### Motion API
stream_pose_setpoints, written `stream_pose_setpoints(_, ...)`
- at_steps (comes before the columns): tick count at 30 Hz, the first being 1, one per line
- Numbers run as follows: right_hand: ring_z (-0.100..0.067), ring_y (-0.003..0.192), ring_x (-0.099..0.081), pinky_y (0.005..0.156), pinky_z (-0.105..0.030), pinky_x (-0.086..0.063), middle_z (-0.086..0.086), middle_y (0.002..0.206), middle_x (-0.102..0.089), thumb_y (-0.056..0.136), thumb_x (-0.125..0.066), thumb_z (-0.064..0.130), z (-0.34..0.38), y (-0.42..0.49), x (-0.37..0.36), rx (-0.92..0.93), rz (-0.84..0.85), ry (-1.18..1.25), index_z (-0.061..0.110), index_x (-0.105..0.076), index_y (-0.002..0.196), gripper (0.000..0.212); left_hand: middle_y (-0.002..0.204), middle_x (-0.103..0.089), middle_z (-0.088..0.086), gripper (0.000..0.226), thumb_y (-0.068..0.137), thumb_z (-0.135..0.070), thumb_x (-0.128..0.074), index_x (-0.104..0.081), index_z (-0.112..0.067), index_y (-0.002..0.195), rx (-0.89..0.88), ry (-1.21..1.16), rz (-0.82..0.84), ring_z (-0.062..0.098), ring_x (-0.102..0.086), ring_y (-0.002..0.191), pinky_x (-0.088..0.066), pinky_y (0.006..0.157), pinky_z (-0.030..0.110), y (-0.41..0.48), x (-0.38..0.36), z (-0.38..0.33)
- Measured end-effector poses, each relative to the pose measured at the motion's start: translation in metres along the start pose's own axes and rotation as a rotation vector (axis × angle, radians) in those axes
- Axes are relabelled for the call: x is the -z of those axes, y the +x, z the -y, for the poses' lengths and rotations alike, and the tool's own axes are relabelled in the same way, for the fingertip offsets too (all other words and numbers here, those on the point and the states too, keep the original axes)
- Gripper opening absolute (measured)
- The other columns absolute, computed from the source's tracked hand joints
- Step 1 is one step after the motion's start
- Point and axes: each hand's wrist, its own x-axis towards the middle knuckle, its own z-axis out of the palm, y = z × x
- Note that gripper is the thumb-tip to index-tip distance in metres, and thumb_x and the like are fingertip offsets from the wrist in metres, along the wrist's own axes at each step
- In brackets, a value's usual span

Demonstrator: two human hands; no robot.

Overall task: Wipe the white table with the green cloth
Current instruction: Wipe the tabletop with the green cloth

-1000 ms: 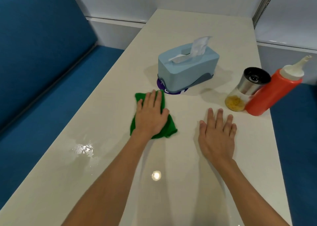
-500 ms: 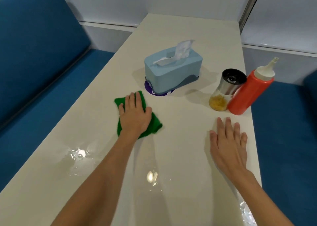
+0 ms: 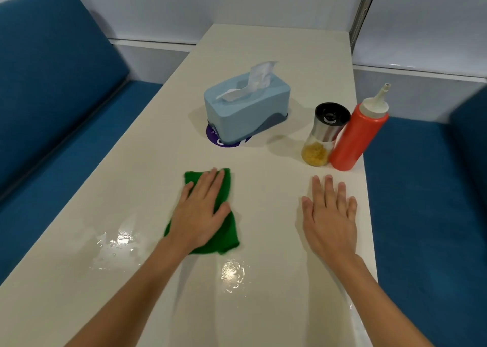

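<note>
Forearms enter from the bottom edge, at about 7 and 5 o'clock, and reach forward over the white table. Wet patches shine on the near tabletop: one puddle at 8 o'clock from the frame centre and a smaller one at 6 o'clock, just short of the green cloth. The left hand lies palm-down on the cloth, fingers straight and close together, thumb spread toward 3 o'clock, pressing it flat on the table rather than gripping it. Cloth shows beyond the fingertips and on the thumb side. At 3 o'clock from it, well apart, the right hand rests flat on bare tabletop, fingers slightly fanned, holding nothing. Farther out, at 1 o'clock from the right hand, a red squeeze bottle touches a steel-topped shaker with yellow contents. At 12 o'clock from the cloth sits a blue tissue box on a purple disc, one tissue sticking up. Blue benches flank the table.
</note>
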Motion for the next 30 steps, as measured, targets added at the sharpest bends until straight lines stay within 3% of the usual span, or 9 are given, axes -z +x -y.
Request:
stream_pose_setpoints(5,-0.024,0.147,0.007,0.117,-0.042,0.006,-0.002,0.161,0.003,0.102,-0.012,0.039,0.001,0.001,0.007,0.030,0.017,0.079,0.022,-0.004,0.153,0.055,0.158,-0.020,0.010,0.071,0.091,-0.046,-0.022,-0.018,-0.011,0.152,0.278,-0.014,-0.081,0.025,-0.015,0.146,-0.013,0.116,0.049,0.048,-0.008,-0.020)
stream_pose_setpoints(8,-0.022,0.147,-0.001,0.118,-0.039,-0.001,-0.006,0.160,-0.007,0.103,-0.022,0.031,-0.011,-0.002,0.019,0.017,-0.042,0.234,0.019,-0.015,0.152,0.052,0.159,-0.015,0.012,0.066,0.096,-0.041,-0.027,-0.013,-0.009,0.153,0.326,-0.012,-0.065,0.027,-0.011,0.147,-0.009,0.117,0.049,0.067,-0.017,-0.060)
stream_pose_setpoints(14,-0.025,0.148,0.002,0.117,-0.040,0.002,-0.010,0.160,-0.003,0.103,-0.019,0.036,-0.036,-0.018,0.010,0.050,-0.029,0.072,0.016,-0.011,0.153,0.055,0.159,-0.018,0.007,0.076,0.085,-0.047,-0.010,-0.015,-0.013,0.153,0.026,-0.020,-0.007,0.024,-0.013,0.146,-0.009,0.117,0.046,0.048,-0.028,-0.129)
stream_pose_setpoints(19,-0.022,0.148,0.003,0.117,-0.037,0.004,-0.007,0.160,-0.002,0.102,-0.011,0.036,-0.037,-0.018,0.010,0.054,-0.042,0.069,0.018,-0.009,0.153,0.054,0.161,-0.007,-0.010,0.068,0.091,-0.050,-0.020,-0.008,-0.028,0.154,-0.277,-0.053,0.088,0.007,-0.002,0.147,-0.002,0.119,0.034,-0.001,-0.016,-0.089)
stream_pose_setpoints(21,-0.021,0.148,0.004,0.117,-0.037,0.005,-0.006,0.161,-0.001,0.103,-0.015,0.034,-0.039,-0.018,0.010,0.059,-0.027,0.076,0.019,-0.009,0.153,0.053,0.160,-0.008,-0.011,0.069,0.090,-0.052,-0.021,-0.008,-0.029,0.154,-0.219,-0.038,0.054,0.006,-0.004,0.146,-0.006,0.119,0.036,-0.006,-0.011,-0.062)
stream_pose_setpoints(24,-0.020,0.148,0.001,0.117,-0.034,0.004,-0.006,0.160,-0.007,0.103,-0.019,0.028,-0.040,-0.016,0.014,0.072,-0.033,0.193,0.017,-0.017,0.152,0.050,0.161,-0.013,-0.002,0.075,0.086,-0.053,-0.016,-0.011,-0.022,0.154,0.006,-0.013,0.004,0.014,-0.010,0.147,-0.009,0.117,0.042,0.013,-0.012,-0.050)
stream_pose_setpoints(27,-0.016,0.147,-0.008,0.119,-0.032,-0.004,-0.004,0.157,-0.023,0.103,-0.026,0.021,-0.045,-0.016,0.025,0.053,-0.040,0.473,0.017,-0.028,0.149,0.045,0.160,-0.014,0.007,0.072,0.091,-0.048,-0.022,-0.013,-0.013,0.153,0.228,-0.021,-0.050,0.022,-0.010,0.147,-0.007,0.117,0.047,0.040,-0.019,-0.082)
stream_pose_setpoints(30,-0.014,0.144,-0.019,0.118,-0.035,-0.018,0.002,0.153,-0.031,0.103,-0.030,0.021,-0.052,-0.018,0.035,0.050,-0.032,0.639,0.020,-0.029,0.148,0.045,0.161,-0.010,0.009,0.067,0.097,-0.041,-0.028,-0.009,-0.011,0.153,0.288,-0.035,-0.053,0.025,-0.006,0.147,-0.004,0.117,0.047,0.054,-0.027,-0.121)
